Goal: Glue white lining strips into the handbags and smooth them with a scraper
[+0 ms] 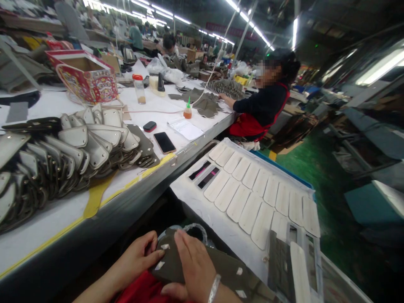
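Observation:
An olive-grey flat panel (172, 269) with several small white patches lies across my lap, over red cloth (143, 288). My left hand (143, 254) is closed on the panel's left edge, thumb on top beside a white patch. Flat on the panel rests my right hand (195, 267), its fingers stretched out together and pointing away from me; a band circles that wrist. Part of the panel is hidden under this hand. Just beyond the panel, a clear plastic-like loop (197, 229) shows in the dark gap under the table.
Left, a white table (126, 179) bears stacked grey riveted pieces (91, 143), a phone (164, 142), a small orange-filled bottle (187, 112) and a red box (85, 78). At right, a white board (197, 198) carries rows of pale strips (241, 168). A co-worker (265, 99) sits beyond.

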`<control>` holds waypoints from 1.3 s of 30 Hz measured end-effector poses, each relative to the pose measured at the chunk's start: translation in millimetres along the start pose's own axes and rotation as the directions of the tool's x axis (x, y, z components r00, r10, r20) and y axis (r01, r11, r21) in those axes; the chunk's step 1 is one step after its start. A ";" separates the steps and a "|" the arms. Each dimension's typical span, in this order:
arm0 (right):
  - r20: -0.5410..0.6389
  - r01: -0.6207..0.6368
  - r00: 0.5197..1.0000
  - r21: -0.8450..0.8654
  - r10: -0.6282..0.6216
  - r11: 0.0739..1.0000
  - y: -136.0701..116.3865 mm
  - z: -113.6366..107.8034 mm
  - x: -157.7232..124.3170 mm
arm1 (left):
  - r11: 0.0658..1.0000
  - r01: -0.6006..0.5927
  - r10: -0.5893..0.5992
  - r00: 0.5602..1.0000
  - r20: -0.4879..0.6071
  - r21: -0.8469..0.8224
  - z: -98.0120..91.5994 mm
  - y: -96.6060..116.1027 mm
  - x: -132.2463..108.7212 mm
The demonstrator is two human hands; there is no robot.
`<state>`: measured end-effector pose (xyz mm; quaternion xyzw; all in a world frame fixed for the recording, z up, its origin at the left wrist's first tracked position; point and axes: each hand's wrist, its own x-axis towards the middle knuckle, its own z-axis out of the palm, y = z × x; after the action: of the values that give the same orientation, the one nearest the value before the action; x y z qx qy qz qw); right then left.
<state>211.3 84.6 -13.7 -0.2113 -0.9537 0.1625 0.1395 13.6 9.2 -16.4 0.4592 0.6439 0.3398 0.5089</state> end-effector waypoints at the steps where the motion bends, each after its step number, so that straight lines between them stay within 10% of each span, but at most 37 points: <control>1: 0.023 -0.027 0.999 0.013 0.027 1.000 -2.4 2.7 4.2 | 1.000 0.001 -0.001 1.000 -0.003 -0.007 -0.7 -1.4 0.8; 11: 0.145 -0.185 0.975 0.096 0.170 0.978 -15.1 14.4 23.4 | 1.000 -0.003 0.003 1.000 0.002 -0.013 -2.4 -0.2 6.9; 19: 0.314 -0.324 0.891 -0.065 0.327 0.944 21.4 -53.0 -44.5 | 0.860 -0.074 0.085 0.996 0.002 0.506 -23.7 20.6 6.2; 26: 0.253 -0.271 0.927 -0.056 0.276 0.961 33.9 -55.4 -64.5 | 0.494 -0.524 0.379 0.848 0.371 0.694 36.8 61.4 17.6; 39: 0.236 -0.379 0.907 0.102 0.348 0.920 34.9 -71.2 -67.2 | 0.365 -0.548 0.321 0.833 0.451 0.753 58.5 56.1 21.1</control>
<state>306.2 102.3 24.8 -0.3561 -0.8924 0.2765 0.0186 82.7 46.7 12.4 0.8385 0.5156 0.0407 0.1714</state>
